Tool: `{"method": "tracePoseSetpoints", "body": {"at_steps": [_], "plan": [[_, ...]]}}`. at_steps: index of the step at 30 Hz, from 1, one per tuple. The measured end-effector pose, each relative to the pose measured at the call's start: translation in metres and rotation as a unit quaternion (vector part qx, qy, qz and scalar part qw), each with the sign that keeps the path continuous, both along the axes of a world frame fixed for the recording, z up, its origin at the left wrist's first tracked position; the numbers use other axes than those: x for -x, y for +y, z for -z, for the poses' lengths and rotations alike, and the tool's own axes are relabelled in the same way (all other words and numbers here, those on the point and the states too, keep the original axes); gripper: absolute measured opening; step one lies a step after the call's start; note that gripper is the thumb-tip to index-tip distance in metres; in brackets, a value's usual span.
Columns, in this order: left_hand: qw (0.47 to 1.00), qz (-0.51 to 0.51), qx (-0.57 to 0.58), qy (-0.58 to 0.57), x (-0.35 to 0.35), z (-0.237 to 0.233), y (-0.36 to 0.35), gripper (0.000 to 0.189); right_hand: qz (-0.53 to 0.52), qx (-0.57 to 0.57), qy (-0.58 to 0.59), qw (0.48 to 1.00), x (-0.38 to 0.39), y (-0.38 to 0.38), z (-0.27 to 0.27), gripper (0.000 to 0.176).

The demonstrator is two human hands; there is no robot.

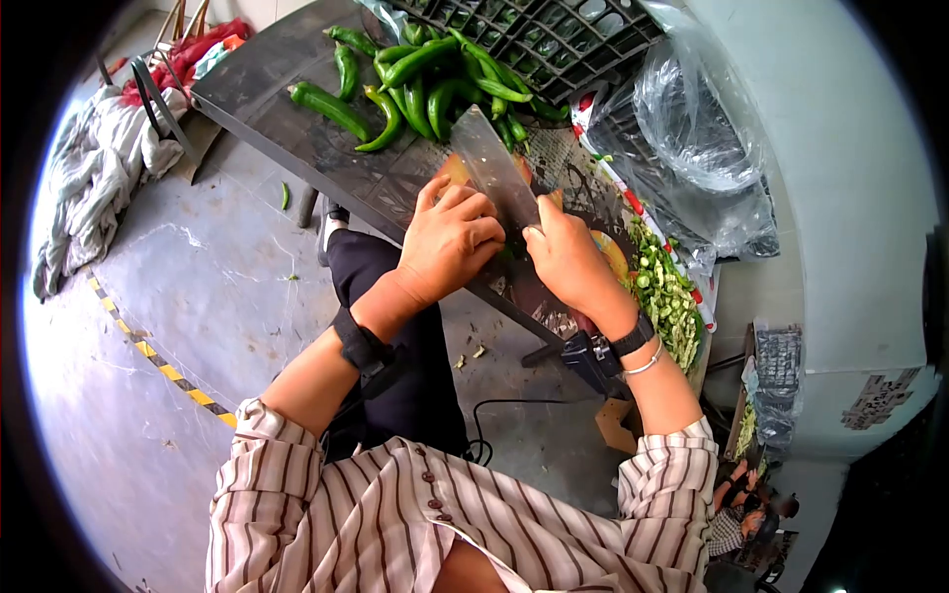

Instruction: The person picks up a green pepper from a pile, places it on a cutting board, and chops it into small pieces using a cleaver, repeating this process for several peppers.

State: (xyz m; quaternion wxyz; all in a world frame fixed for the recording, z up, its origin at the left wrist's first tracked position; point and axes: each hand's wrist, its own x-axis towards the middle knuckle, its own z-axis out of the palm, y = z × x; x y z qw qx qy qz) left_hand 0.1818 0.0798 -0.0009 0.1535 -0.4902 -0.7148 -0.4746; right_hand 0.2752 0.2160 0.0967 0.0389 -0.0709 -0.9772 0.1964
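Observation:
A wide cleaver is in my right hand, its blade pointing up and to the left over the dark table. My left hand is beside the blade with its fingers curled. A bit of green shows beneath those fingers, mostly hidden. Behind the blade lies a pile of whole green peppers. Chopped green pepper pieces are heaped to the right of my right hand. Part of an orange-patterned surface shows under my hands.
A black plastic crate stands at the back, with clear plastic bags to its right. Grey and red cloths lie at the left. Yellow-black tape marks the floor. Another person is at the lower right.

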Motion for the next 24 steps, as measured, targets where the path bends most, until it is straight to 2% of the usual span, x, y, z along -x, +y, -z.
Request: {"method": "tracePoseSetpoints", "body": {"at_steps": [6, 16, 18, 21, 24], "plan": [[1.0, 0.003, 0.009, 0.001, 0.0, 0.001, 0.0, 0.008, 0.052, 0.019, -0.045, 0.997, -0.015, -0.008, -0.019, 0.018], [1.0, 0.006, 0.002, -0.005, 0.001, 0.001, -0.002, 0.006, 0.006, -0.032, -0.065, 0.997, -0.017, -0.009, -0.017, 0.017], [0.999, 0.001, -0.032, -0.006, 0.003, -0.001, -0.008, 0.01, -0.004, -0.035, -0.065, 0.997, -0.015, -0.005, -0.018, 0.017], [1.0, -0.017, 0.014, -0.009, 0.007, -0.004, -0.019, 0.018, -0.016, -0.022, -0.079, 0.997, -0.012, -0.005, -0.021, 0.017], [1.0, -0.015, 0.015, -0.02, 0.007, 0.003, -0.019, 0.017, -0.008, -0.018, -0.1, 0.995, -0.01, -0.007, -0.025, 0.017]]}}
